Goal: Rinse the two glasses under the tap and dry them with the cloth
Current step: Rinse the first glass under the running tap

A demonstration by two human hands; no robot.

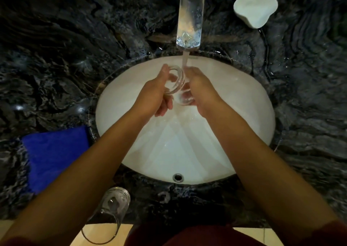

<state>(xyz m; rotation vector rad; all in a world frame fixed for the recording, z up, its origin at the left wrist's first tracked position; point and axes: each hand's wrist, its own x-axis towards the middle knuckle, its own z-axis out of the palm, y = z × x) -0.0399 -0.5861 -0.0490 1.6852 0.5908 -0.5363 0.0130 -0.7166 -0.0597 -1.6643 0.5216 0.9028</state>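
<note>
Dark veined marble countertop [56, 48] surrounds a white oval sink [244, 118] with a chrome overflow fitting [177, 177] at its near edge. Water runs in a thin stream [185, 59] from the tap spout [189, 17] onto a clear glass [176, 84] held on its side over the basin. The left hand [154, 93] curls around the glass near its rim, and the right hand [199, 88] wraps its other end; both are closed on it. A second clear glass [110, 214] stands at the counter's near edge, left of the basin. A folded blue cloth [54, 155] lies beside the sink's left rim. A white soap dish [255, 5] sits far right of the tap.
</note>
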